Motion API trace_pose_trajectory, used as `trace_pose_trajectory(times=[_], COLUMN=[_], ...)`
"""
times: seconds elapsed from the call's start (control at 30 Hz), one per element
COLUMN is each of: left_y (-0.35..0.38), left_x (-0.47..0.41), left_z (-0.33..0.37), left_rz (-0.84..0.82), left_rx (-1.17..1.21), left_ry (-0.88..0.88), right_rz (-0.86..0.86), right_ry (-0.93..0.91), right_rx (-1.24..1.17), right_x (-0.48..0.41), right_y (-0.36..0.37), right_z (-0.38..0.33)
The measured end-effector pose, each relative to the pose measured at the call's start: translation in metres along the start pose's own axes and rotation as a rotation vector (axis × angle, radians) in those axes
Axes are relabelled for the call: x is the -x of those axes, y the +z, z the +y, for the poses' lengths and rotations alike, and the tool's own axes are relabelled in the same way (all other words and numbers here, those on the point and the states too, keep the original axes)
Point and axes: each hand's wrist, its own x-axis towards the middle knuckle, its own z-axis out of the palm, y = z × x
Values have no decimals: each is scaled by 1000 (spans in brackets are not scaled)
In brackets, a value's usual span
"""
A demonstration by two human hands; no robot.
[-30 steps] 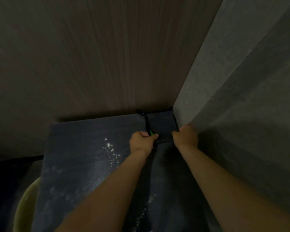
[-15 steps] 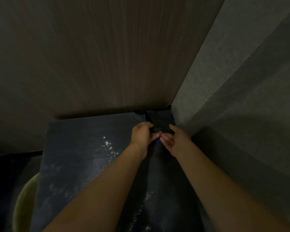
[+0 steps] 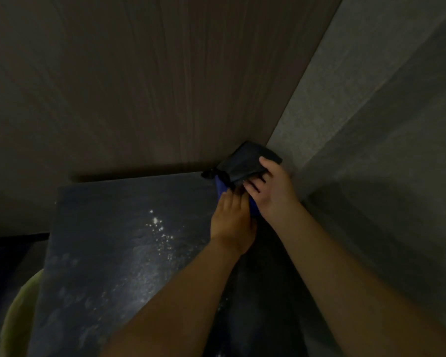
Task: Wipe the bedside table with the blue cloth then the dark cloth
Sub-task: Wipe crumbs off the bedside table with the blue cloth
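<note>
The bedside table [image 3: 119, 248] has a dark, dusty top with pale specks. In its far right corner the dark cloth [image 3: 245, 162] is tilted up off the surface, with my right hand [image 3: 273, 189] gripping its near edge, thumb on top. Under it a strip of the blue cloth [image 3: 220, 186] shows. My left hand [image 3: 231, 215] rests fingers-down on the blue cloth, covering most of it. The scene is dim and the cloth edges are hard to make out.
A wood-grain wall [image 3: 152, 86] stands behind the table and a grey fabric panel [image 3: 371, 124] closes its right side. A yellow-green rounded object [image 3: 16, 318] sits low beside the table's left edge.
My right hand has lifted the dark cloth's near edge up and back toward the corner, uncovering the blue cloth. My left hand has slid down onto the blue cloth.
</note>
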Motion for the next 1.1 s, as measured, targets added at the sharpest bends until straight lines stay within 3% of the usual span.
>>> trace_pose_trajectory(times=[0.13,0.4,0.6,0.67,0.83,0.9,1.0,1.1], left_y=[-14,-52,-49,-48,-49,-51,-56,-65], left_x=[2,37,44,43,44,47,57,70], left_z=[-19,-86,-94,-94,-98,-101,-112,-131], left_rz=[-148,-185,-160,-158,-154,-102,8,138], left_rx=[-263,-282,-259,-242,-161,-148,-120,-100], left_ry=[-65,-189,-178,-183,-171,-132,-82,-84], right_rz=[-26,-41,267,332,567,521,198,-188], right_ry=[26,74,36,-51,-374,-627,-949,-902], right_rx=[-46,-217,393,588,1346,1526,1749,1941], right_x=[-3,-1,-14,-19,-4,10,16,12], right_y=[-11,-8,-36,-40,-20,-5,12,27], right_z=[2,11,30,34,54,69,94,113])
